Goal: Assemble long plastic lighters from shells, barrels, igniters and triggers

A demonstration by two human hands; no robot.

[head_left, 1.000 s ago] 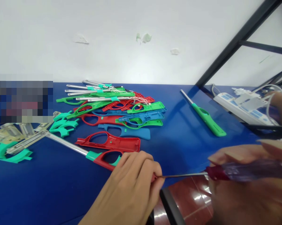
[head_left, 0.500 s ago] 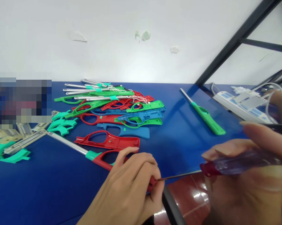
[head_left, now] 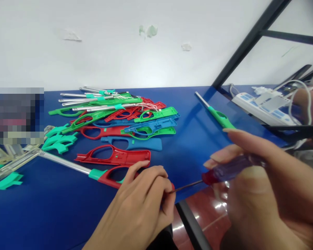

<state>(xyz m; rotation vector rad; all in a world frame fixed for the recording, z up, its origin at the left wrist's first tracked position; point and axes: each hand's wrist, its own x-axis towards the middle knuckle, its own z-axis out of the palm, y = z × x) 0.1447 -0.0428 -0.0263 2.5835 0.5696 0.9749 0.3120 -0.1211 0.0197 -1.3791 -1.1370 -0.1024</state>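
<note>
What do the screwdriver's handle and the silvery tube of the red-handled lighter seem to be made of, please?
The screwdriver's handle looks like glossy plastic, being translucent and purple-tinted. The lighter's tube is probably smooth metal, given its silvery sheen, though coated plastic is possible.

From my remote station I record a bare left hand (head_left: pixel 139 203), a bare right hand (head_left: pixel 268 198) with visible thumbnail (head_left: pixel 255 173), and black cloth (head_left: pixel 163 242) beneath the left forearm.

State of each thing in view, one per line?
Red lighter: held in left hand, handle mostly covered
Screwdriver: in right hand, tip at red lighter's end
Green lighter: lying apart, partly hidden
Front red shell: hollow side up
Rods: heaped, wires trailing
Power strip: on or off unclear
</note>
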